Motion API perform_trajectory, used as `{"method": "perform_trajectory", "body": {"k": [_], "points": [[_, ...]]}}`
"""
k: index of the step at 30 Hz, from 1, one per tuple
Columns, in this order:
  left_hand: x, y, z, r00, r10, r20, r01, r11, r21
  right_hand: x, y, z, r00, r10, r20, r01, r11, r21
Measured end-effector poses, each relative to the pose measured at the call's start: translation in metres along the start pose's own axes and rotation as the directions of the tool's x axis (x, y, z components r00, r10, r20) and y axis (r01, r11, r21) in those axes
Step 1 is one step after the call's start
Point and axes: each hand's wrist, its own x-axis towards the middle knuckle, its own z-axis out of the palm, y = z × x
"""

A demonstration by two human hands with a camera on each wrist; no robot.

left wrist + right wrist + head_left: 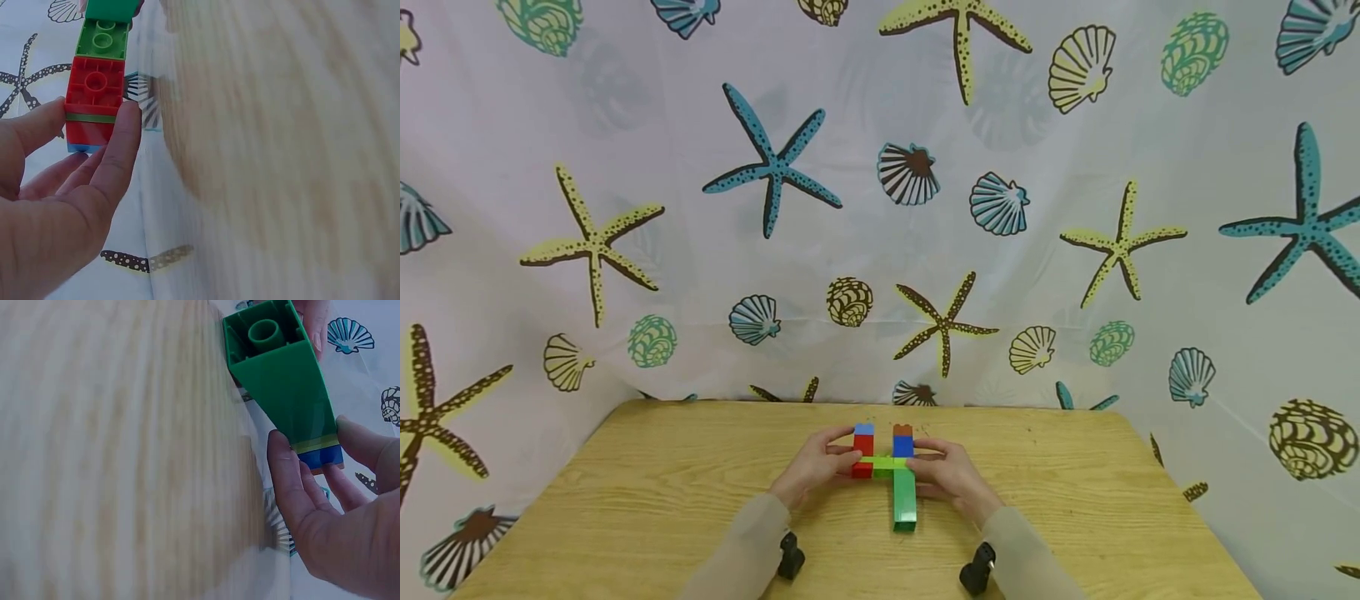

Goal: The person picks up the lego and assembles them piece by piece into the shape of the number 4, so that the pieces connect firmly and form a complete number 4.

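Observation:
Both hands hold one assembly of toy building bricks (pixel 883 468) over the wooden table. My left hand (pixel 812 468) grips its left side, where red bricks (pixel 95 82) carry a light blue brick (pixel 864 430) at the far end. A thin lime green strip (pixel 90 117) crosses the assembly. My right hand (pixel 953 475) pinches the right side between thumb and fingers, around a blue brick (pixel 320 457) and the strip. An orange-brown brick (pixel 902 431) tops the blue one. A long dark green brick (pixel 287 394) slopes toward me, its hollow underside visible in the right wrist view.
The wooden table (pixel 700 475) stretches out to both sides of the hands. Behind it hangs a white cloth (pixel 850 250) printed with starfish and shells. A small black device (pixel 791 557) is strapped on the left wrist, another black device (pixel 977 568) on the right.

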Motion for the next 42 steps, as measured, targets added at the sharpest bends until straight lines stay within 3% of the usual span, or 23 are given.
{"method": "perform_trajectory", "body": {"k": [16,25,42], "points": [[0.006,0.003,0.009,0.995,-0.071,-0.067,0.073,0.997,0.035,0.007,-0.001,-0.001,0.999,0.04,-0.027,-0.041,0.997,-0.058],[0.004,-0.003,0.0,0.998,-0.052,-0.036,0.051,0.998,-0.032,0.008,0.002,-0.002,1.0,0.021,-0.011,-0.021,0.999,-0.048],[0.002,-0.003,-0.003,0.997,-0.072,-0.012,0.071,0.996,-0.052,0.003,0.003,-0.006,1.0,0.008,0.0,-0.008,0.997,-0.082]]}}
